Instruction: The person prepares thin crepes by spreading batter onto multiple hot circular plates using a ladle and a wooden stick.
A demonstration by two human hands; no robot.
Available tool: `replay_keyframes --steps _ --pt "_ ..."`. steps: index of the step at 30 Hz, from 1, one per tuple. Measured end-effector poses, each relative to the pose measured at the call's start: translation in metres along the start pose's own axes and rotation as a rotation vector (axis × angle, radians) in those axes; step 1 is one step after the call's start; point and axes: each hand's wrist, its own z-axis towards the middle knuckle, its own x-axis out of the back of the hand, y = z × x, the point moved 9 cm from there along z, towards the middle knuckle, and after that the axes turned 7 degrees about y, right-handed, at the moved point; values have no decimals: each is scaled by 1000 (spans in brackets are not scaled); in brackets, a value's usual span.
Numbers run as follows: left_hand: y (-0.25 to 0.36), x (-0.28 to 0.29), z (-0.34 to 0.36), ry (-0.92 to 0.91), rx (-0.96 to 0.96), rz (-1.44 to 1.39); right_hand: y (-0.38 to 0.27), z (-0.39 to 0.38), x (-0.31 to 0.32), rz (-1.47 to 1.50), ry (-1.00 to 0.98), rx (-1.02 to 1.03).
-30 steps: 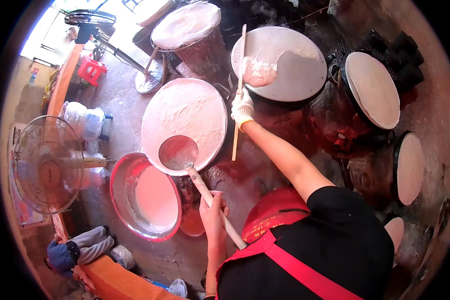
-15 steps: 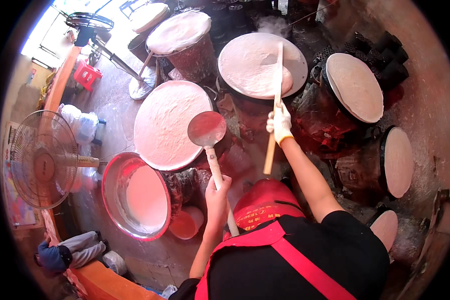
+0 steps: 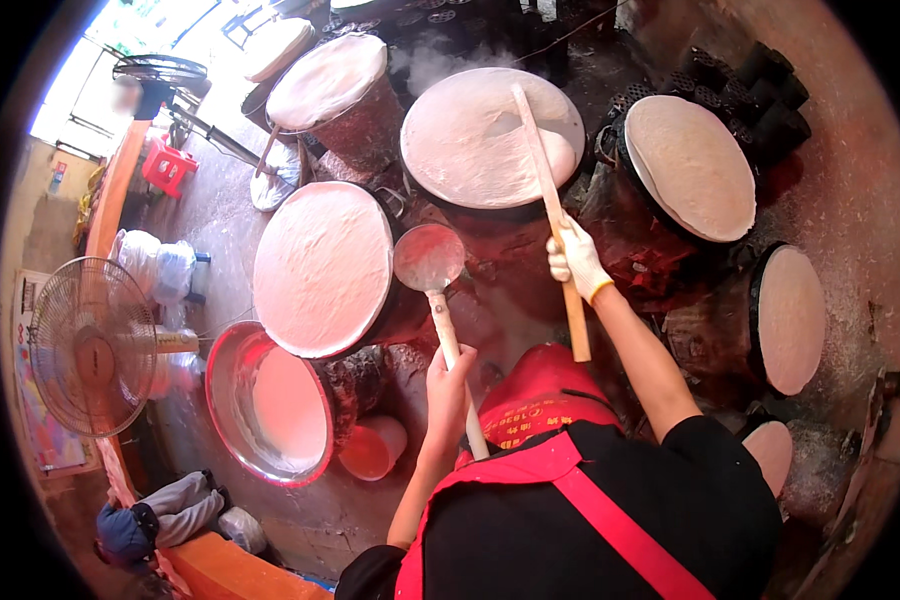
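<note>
Left hand (image 3: 448, 385) fisted on ladle (image 3: 428, 258) handle; gloved right hand (image 3: 574, 258) clasping wooden stick (image 3: 547, 190) (tip over steaming drum (image 3: 470, 150)).

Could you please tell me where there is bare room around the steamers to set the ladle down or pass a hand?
Free: the grey floor between the fan and the left steamer drum. Crowded: around the ladle in the left hand, where the drums and batter basin nearly touch; the right hand and stick cross the middle drum.
</note>
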Motion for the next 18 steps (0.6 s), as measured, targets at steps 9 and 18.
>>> replay_keyframes --steps 9,18 --pt "-7 -53 19 33 34 17 -35 -6 50 -498 -278 -195" --pt "-8 -116 25 84 48 -105 -75 9 77 -683 -459 -154"
